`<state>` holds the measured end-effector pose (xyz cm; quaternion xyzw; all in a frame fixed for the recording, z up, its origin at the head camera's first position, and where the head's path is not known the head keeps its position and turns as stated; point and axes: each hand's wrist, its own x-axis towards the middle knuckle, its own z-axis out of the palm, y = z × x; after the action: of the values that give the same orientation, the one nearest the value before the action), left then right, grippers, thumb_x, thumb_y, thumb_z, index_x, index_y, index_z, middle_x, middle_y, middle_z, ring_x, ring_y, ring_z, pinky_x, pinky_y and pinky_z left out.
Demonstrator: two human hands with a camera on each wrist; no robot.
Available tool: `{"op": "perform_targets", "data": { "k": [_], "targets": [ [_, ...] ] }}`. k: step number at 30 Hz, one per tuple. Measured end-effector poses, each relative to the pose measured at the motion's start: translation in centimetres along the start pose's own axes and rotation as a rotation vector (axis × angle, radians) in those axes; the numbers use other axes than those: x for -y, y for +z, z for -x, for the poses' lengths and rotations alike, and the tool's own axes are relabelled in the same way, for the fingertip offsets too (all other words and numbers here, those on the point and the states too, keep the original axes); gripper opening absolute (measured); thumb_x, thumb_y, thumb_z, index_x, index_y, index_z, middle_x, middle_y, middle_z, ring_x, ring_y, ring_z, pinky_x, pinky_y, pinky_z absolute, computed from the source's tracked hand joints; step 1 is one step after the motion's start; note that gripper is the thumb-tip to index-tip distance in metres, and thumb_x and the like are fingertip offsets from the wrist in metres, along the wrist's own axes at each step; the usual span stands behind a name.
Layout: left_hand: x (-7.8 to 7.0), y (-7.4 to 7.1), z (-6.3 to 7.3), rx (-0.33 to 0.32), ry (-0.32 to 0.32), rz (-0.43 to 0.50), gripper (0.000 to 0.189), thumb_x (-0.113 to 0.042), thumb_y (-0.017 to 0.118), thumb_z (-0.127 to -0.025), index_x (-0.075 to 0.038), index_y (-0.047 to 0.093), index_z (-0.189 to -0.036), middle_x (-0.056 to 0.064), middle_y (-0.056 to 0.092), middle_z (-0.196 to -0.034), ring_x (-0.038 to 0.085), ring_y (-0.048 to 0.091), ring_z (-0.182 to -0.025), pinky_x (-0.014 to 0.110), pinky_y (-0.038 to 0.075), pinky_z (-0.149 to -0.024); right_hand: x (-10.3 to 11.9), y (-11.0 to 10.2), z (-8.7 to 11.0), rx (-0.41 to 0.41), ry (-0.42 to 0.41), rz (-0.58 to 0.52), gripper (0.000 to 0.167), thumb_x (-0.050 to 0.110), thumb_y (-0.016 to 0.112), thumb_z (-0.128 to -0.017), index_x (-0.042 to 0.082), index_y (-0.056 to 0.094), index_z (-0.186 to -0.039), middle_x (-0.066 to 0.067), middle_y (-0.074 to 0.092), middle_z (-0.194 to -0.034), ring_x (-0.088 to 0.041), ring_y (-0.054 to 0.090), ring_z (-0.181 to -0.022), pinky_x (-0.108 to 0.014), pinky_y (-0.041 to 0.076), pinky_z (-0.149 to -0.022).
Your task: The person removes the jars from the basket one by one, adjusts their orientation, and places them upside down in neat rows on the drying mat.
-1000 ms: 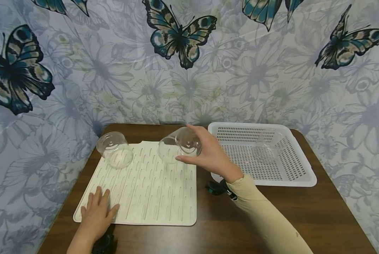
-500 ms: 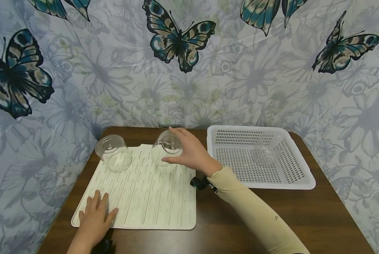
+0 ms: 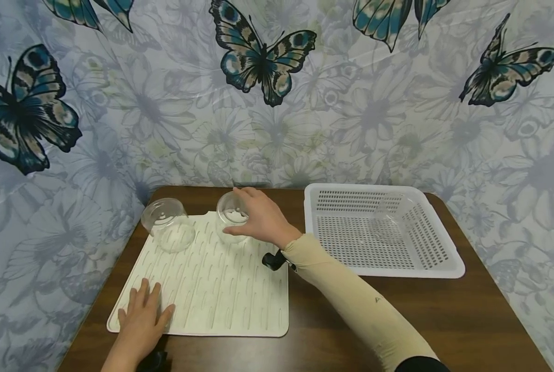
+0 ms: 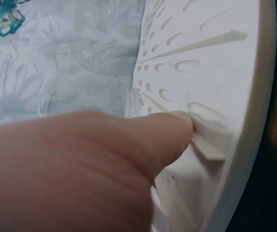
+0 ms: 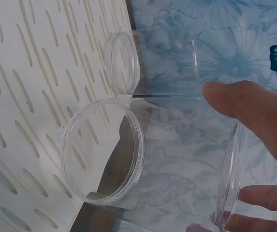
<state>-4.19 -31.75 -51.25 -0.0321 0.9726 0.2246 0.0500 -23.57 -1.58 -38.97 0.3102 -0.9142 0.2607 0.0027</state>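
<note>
Behind everything hangs a butterfly-printed cloth, with the brown desk in front of it. Beneath both hands lies the cream ridged mat; right of the right hand, beyond its wrist, sits the white slatted basket, holding a clear vessel that shows only faintly. The beige sleeve behind the right hand bears a small dark mark, too small to read. The right hand grasps a clear glass between thumb and fingers, over the mat's far part; whether it touches the mat I cannot tell. Just left of that hand, a second glass stands at the mat's far left corner. The left hand is released, fingers spread on the mat's near left corner.
</note>
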Motion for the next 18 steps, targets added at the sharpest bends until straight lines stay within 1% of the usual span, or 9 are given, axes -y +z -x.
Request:
{"op": "perform_targets", "data": {
  "k": [4,7,13,18],
  "targets": [
    [0.0,0.0,-0.1,0.013,-0.007,0.004,0.078,-0.034,0.064,-0.112,0.022,0.032,-0.157,0.053,0.006,-0.165,0.080,0.002,-0.147,0.097,0.007,-0.103,0.5,0.4,-0.8,0.030,0.015,0.032,0.104,0.056,0.088,-0.091,0.010,0.038,-0.171,-0.014,0.045,-0.168,-0.033,0.048,-0.152,-0.049,0.050,-0.115],
    [0.0,0.1,-0.2,0.005,-0.004,0.001,0.079,-0.034,0.063,-0.112,0.022,0.032,-0.157,0.053,0.006,-0.165,0.080,0.003,-0.147,0.097,0.008,-0.103,0.9,0.7,-1.3,0.044,0.024,0.060,0.104,0.057,0.087,-0.091,0.010,0.039,-0.171,-0.014,0.045,-0.168,-0.033,0.049,-0.151,-0.049,0.052,-0.113],
    [0.1,0.2,-0.3,-0.014,0.009,-0.001,0.077,-0.032,0.065,-0.111,0.023,0.034,-0.156,0.053,0.009,-0.164,0.080,0.005,-0.146,0.098,0.009,-0.102,1.7,1.6,-2.4,0.070,0.034,0.168,0.105,0.064,0.084,-0.091,0.013,0.040,-0.171,-0.011,0.047,-0.167,-0.030,0.052,-0.149,-0.046,0.058,-0.104],
    [0.2,0.4,-0.1,-0.023,0.007,-0.012,0.075,-0.031,0.066,-0.111,0.023,0.036,-0.155,0.054,0.010,-0.164,0.081,0.007,-0.146,0.098,0.011,-0.100,1.9,2.7,-3.0,0.085,0.021,0.217,0.104,0.067,0.083,-0.091,0.013,0.041,-0.170,-0.012,0.049,-0.165,-0.029,0.054,-0.146,-0.044,0.060,-0.098]
  ]
}}
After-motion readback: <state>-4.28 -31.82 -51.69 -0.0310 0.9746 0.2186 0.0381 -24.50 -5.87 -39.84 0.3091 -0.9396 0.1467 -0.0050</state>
